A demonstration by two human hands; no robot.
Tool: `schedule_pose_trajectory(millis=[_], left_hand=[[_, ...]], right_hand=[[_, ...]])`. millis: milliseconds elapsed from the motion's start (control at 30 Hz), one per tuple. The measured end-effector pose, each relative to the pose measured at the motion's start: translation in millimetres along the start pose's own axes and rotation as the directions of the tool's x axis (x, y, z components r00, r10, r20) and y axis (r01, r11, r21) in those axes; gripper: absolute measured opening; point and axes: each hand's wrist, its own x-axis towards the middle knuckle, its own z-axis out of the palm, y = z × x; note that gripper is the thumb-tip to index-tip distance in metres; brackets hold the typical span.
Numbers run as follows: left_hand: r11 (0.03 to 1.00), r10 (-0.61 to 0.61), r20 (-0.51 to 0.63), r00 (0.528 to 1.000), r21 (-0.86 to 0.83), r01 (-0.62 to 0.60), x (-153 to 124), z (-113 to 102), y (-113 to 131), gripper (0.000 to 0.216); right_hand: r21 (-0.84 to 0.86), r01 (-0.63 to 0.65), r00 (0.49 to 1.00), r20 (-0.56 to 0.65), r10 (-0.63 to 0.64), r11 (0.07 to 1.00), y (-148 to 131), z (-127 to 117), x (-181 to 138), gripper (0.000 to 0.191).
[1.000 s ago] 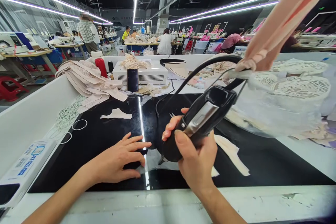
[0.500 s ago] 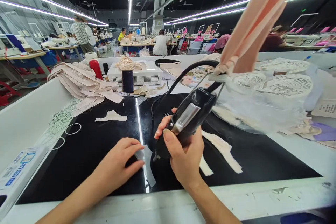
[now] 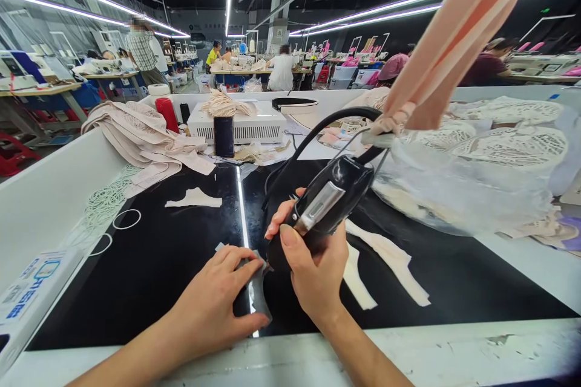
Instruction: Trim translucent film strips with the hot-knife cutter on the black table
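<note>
A black corded handheld power tool [image 3: 324,199] with a silver plate hangs from knotted pink fabric strips [image 3: 436,54]. My right hand [image 3: 313,266] is closed around its body, and the narrow tip points down and left. That tip is close to a thin grey curved piece [image 3: 259,296] on the black mat [image 3: 149,290]. With fingers and thumb spread along the grey piece, my left hand [image 3: 222,296] holds it against the mat. Two cream fabric pieces [image 3: 393,260] [image 3: 358,281] lie right of my right hand. Another cream cut piece [image 3: 194,198] rests farther back on the left.
Pale pink fabric [image 3: 140,139] is heaped back left, beside green elastic cords [image 3: 109,199]. A phone [image 3: 224,137] leans on a white vented box [image 3: 263,124]. At right, a clear plastic bag [image 3: 454,193] holds lacy pieces. The tool's black cable [image 3: 318,127] arches behind it. People work beyond.
My left hand has shifted right, with its fingers and thumb now over the grey curved piece, near the tool's tip. The tool stays in my right hand. The view has shifted slightly.
</note>
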Motion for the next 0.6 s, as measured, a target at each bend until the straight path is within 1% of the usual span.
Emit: schedule_pose_trajectory(millis=[100,200,300,433,500,600], left_hand=[[1.0,-0.007,0.006,1.0,0.008,0.007,-1,-1,2,0.065],[1.0,-0.008,0.006,1.0,0.009,0.008,-1,-1,1,0.066],[1.0,0.001,-0.004,1.0,0.007,-0.001,-1,0,0,0.065],[1.0,0.014,-0.015,1.0,0.011,-0.014,-2,1,-1,0.063],[1.0,0.015,-0.02,1.0,0.012,-0.015,-3,1,-1,0.062],[1.0,0.013,-0.025,1.0,0.012,-0.012,-3,2,-1,0.061]], right_hand=[[-0.046,-0.003,1.0,-0.009,0.003,0.999,1,-1,-1,0.024],[-0.093,-0.023,0.999,-0.047,0.019,0.995,2,-2,-3,0.024],[-0.042,-0.017,0.999,-0.032,0.015,0.999,0,-2,-5,0.024],[0.04,-0.017,0.999,0.029,0.015,0.999,-3,-3,-10,0.028],[0.033,-0.018,0.999,0.048,0.017,0.999,-4,-3,-13,0.029],[-0.014,-0.028,0.999,0.034,0.028,1.0,-3,-4,-14,0.027]])
